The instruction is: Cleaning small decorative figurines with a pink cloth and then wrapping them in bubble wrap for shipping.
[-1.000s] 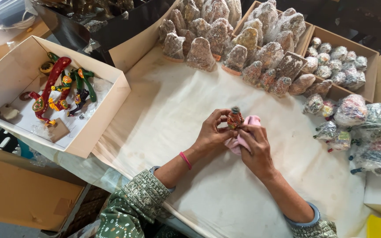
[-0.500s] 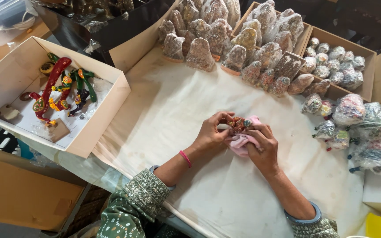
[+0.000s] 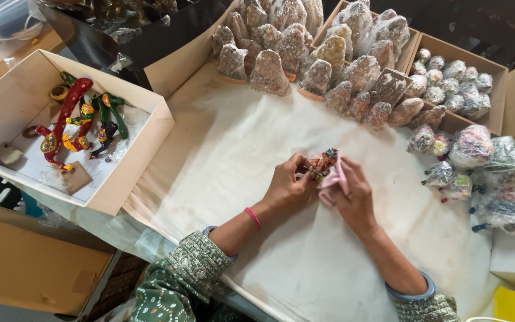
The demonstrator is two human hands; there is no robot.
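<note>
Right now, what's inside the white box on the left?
The white box holds painted figurines in red, green and yellow, plus a small brown card. Anything beneath the figurines is hidden.

This looks like a craft workshop or packing room: a cloth-covered table (image 3: 222, 155) is crowded with cardboard boxes (image 3: 496, 89) of plastic-wrapped figurines (image 3: 268, 73), and an open box (image 3: 132, 179) holds brightly painted ornaments (image 3: 67, 122).

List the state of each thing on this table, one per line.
Painted figurine: unwrapped, gripped by left hand.
Pink cloth: bunched, pressed against figurine by right hand.
Wrapped figures: bagged in clear plastic, upright.
White box: open, holds painted pieces.
</note>
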